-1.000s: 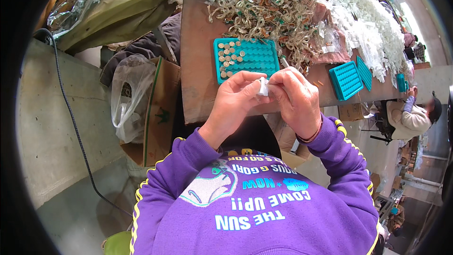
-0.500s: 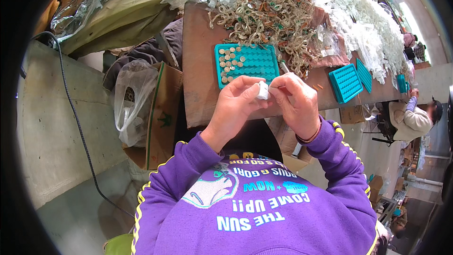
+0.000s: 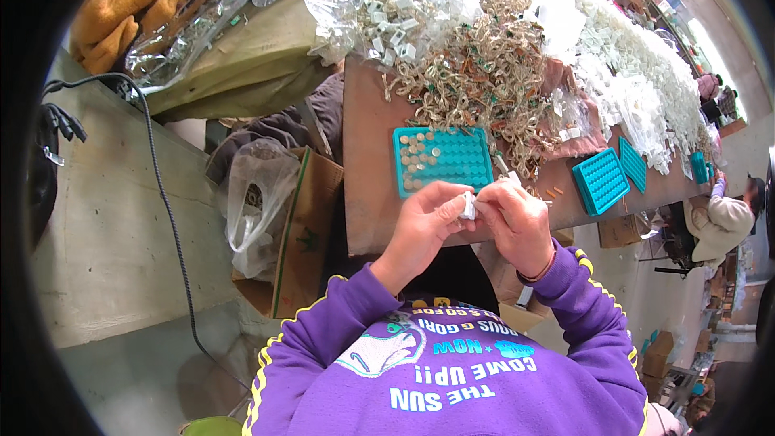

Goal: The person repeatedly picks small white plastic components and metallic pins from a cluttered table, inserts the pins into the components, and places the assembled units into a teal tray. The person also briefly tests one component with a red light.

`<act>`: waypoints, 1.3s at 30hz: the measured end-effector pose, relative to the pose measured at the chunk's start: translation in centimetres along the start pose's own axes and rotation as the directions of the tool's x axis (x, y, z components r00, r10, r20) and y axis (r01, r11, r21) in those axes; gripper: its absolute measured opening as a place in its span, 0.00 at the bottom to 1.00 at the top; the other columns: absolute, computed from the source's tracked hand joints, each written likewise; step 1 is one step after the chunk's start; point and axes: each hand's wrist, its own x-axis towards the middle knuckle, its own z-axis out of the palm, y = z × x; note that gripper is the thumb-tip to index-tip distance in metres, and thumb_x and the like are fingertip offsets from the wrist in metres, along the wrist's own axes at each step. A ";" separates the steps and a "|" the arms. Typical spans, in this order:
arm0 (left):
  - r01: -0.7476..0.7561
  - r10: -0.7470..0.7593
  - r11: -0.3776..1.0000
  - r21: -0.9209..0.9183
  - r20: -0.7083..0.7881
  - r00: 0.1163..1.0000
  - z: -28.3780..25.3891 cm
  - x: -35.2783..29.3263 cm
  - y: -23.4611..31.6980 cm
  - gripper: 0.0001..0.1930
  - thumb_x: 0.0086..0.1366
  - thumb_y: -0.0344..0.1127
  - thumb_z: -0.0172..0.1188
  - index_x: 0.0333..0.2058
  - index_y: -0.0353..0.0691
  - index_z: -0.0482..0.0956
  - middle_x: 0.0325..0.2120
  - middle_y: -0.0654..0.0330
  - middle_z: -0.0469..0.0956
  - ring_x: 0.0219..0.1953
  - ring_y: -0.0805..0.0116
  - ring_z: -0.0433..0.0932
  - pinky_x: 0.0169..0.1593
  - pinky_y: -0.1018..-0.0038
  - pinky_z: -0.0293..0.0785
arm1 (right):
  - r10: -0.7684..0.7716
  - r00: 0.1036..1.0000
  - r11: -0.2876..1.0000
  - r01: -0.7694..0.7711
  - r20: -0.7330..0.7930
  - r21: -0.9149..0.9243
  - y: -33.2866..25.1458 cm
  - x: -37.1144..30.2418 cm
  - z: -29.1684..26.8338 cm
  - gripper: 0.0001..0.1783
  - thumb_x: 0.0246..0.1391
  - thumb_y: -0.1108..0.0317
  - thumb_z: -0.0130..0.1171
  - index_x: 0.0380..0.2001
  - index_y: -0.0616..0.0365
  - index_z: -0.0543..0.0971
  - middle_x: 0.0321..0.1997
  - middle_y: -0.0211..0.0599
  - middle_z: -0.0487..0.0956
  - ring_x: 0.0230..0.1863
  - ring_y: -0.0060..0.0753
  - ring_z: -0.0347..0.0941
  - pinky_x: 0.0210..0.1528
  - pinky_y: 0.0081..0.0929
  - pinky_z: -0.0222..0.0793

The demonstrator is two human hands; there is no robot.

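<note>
Two bare hands at work above the near edge of a brown table (image 3: 369, 169), close to its near left corner. The left hand (image 3: 432, 216) has its thumb and fingers clamped on a small white piece (image 3: 468, 207), which lies between the two hands, raised over the table's near edge. The right hand (image 3: 518, 216) bends its fingers just beside the right end of this piece; their tips are partly hidden, and whether they clamp on it cannot be told. Just beyond the hands, near the table's left edge, lies a teal tray (image 3: 464, 165) with rows of hollows; round pale discs (image 3: 417, 147) occupy its left part. Beyond the tray's far edge is a heap of looped cords (image 3: 476, 64), tan with bits of green and orange. Farther toward the table's far left part, small white blocks (image 3: 395, 36) lie among clear plastic. Along the near edge, to the right of the right hand, are small orange sticks (image 3: 555, 192) and then a stack of teal trays (image 3: 601, 183). Below the table's left edge stands an open cardboard box (image 3: 300, 234), with a clear plastic bag (image 3: 254, 194) beside it.
</note>
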 end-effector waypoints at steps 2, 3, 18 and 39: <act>-0.075 0.078 0.956 0.283 0.001 0.997 1.1 -0.5 0.8 0.09 0.69 0.30 0.56 0.44 0.32 0.76 0.37 0.58 0.79 0.39 0.69 0.79 0.46 0.73 0.76 | 0.021 1.000 0.999 -0.021 -0.022 0.024 0.3 -0.6 -0.4 0.06 0.51 0.81 0.60 0.33 0.64 0.76 0.32 0.41 0.78 0.31 0.36 0.79 0.34 0.26 0.74; -0.143 0.139 0.861 0.488 0.043 0.989 2.1 -1.2 1.5 0.07 0.65 0.28 0.59 0.41 0.34 0.79 0.34 0.59 0.80 0.38 0.68 0.80 0.45 0.73 0.76 | 0.065 0.991 0.990 -0.049 -0.117 0.134 0.4 -1.0 -0.5 0.06 0.51 0.81 0.60 0.34 0.65 0.76 0.32 0.41 0.79 0.32 0.35 0.79 0.36 0.25 0.75; -0.122 0.372 -0.587 0.800 0.400 0.838 -0.4 10.3 12.0 0.17 0.60 0.38 0.63 0.48 0.43 0.79 0.46 0.53 0.78 0.48 0.53 0.77 0.50 0.64 0.73 | 0.421 0.850 0.869 -0.279 -0.315 0.410 1.6 -6.9 -0.1 0.03 0.60 0.78 0.55 0.34 0.68 0.77 0.30 0.37 0.79 0.32 0.25 0.78 0.38 0.21 0.75; -0.646 -0.193 -0.529 0.550 0.664 0.723 4.9 11.2 -0.2 0.06 0.51 0.29 0.60 0.30 0.40 0.76 0.30 0.60 0.76 0.37 0.58 0.76 0.42 0.66 0.76 | 0.293 0.788 0.936 -0.352 -0.542 -0.006 5.2 -5.3 -1.5 0.04 0.54 0.75 0.61 0.34 0.60 0.80 0.30 0.37 0.78 0.26 0.28 0.76 0.30 0.23 0.72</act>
